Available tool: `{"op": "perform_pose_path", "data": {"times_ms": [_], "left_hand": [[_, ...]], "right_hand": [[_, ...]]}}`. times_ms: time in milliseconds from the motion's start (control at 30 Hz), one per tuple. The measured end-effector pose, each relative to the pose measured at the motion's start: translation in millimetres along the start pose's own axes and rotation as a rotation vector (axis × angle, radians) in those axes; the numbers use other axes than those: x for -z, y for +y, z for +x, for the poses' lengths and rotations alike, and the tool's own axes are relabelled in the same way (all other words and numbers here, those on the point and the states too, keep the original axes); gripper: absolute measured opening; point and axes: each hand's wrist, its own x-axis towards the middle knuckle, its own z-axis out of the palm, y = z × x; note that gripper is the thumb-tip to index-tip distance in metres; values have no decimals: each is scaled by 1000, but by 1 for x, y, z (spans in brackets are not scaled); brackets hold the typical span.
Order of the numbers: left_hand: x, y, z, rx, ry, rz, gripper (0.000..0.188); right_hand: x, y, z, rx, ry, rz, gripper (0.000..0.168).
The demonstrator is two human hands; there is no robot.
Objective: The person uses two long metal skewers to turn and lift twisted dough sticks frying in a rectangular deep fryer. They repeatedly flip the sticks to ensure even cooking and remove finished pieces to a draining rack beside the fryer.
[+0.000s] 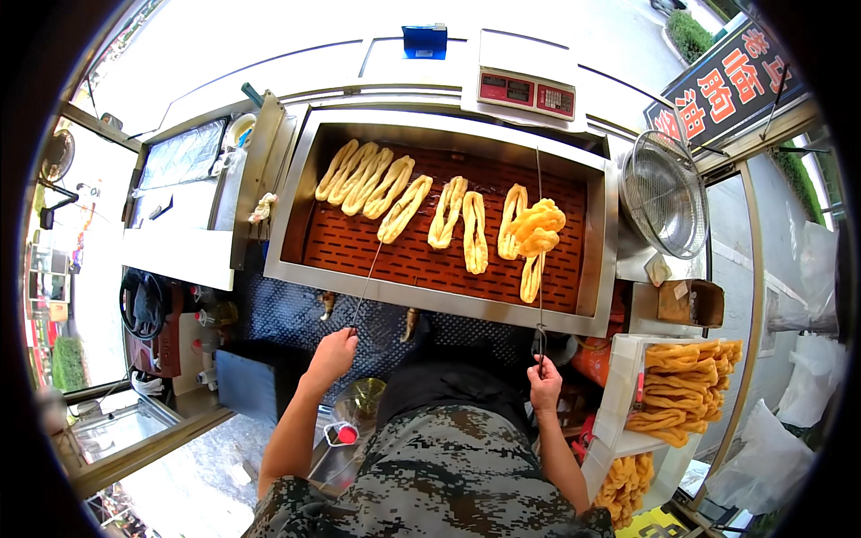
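My left hand [334, 354] grips a thin metal rod [367, 282] whose far end meets the lower tip of a pale dough loop [405, 210] in the fryer. In my right hand [545, 385] is another thin metal rod [539, 296], reaching across the fryer's right side. A puffed golden piece of fried dough [538, 225] lies along that rod, over a paler loop [532, 277]. Several long dough loops [350, 176] rest in reddish-brown oil above a slotted plate [350, 252]. The rectangular steel fryer [430, 298] spans the space before me.
A white crate [612, 403] at right holds stacked fried dough [683, 390]. Wire strainers [666, 195] and a cardboard box [691, 302] flank the fryer. Behind it sits a digital scale [527, 94]. A dark bin [259, 380] and a large plastic bottle [360, 403] stand at lower left.
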Motion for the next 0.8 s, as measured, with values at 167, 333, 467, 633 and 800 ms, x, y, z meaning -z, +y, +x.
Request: {"op": "perform_pose_path", "data": {"times_ms": [167, 333, 467, 633, 800], "left_hand": [[32, 8, -2, 247, -362, -1097, 30], [23, 10, 7, 130, -54, -425, 28], [7, -7, 33, -151, 246, 156, 31], [-3, -1, 48, -254, 353, 315, 33], [15, 19, 38, 125, -187, -646, 32]], "right_hand": [[2, 3, -2, -4, 5, -9, 30], [-1, 2, -2, -19, -2, -45, 30], [-6, -3, -3, -21, -13, -29, 30], [-7, -5, -3, -10, -5, -5, 29], [-6, -5, -4, -12, -3, 30, 29]]}}
